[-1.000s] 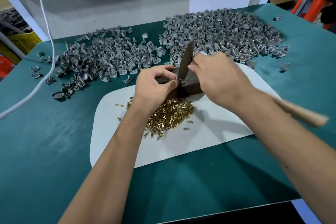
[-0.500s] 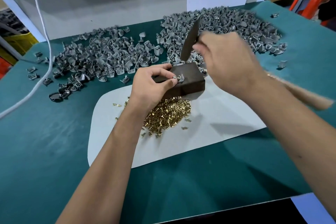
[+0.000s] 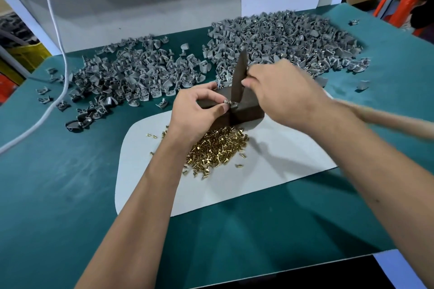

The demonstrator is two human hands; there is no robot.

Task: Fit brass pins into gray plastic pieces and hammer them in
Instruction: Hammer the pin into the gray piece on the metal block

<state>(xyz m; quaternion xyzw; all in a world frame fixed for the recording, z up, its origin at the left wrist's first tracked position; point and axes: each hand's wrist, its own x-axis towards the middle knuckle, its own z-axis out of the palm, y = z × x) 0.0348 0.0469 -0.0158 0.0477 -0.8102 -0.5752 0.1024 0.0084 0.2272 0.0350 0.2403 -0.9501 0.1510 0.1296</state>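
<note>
two hands: left hand [image 3: 197, 110] and right hand [image 3: 279, 94]. one hammer [image 3: 238, 77]. one dark block [image 3: 246, 110]. one white mat [image 3: 270, 166] on one green bench [image 3: 70, 195]. two heaps of gray pieces, too many to count: left heap [image 3: 131, 77], right heap [image 3: 288, 40]. one gray piece [image 3: 229, 103] on the block. one heap of brass pins [image 3: 218, 148], too many to count. one white cable [image 3: 63, 58].

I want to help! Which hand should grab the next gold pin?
Probably the left hand. It sits right above the brass pin pile, pinching only the small gray piece on the dark block. The right hand is busy gripping the hammer.
</note>
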